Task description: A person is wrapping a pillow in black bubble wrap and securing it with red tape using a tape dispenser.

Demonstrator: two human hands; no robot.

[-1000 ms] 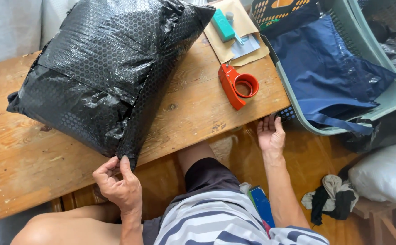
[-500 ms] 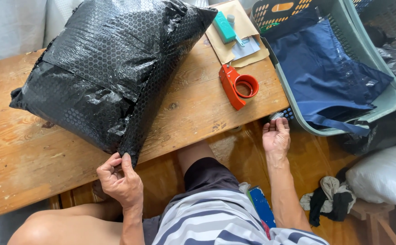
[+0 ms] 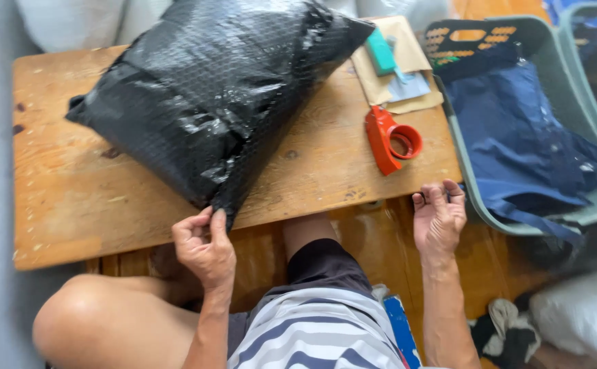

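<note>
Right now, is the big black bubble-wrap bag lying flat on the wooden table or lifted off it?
Lying on the wooden table, stuffed full; the left hand pinches the black bubble-wrap bag by its overhanging corner.

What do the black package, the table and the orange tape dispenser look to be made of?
Black package: apparently plastic bubble wrap, glossy, with a dotted cell texture and crinkled highlights; the left hand pinches its corner. Table: bare wood, matte, with visible grain, knots and stains. Orange tape dispenser: probably moulded plastic, smooth and evenly coloured.

Striped grey-and-white shirt [image 3: 312, 335], dark shorts [image 3: 326, 263], bare forearms
</note>
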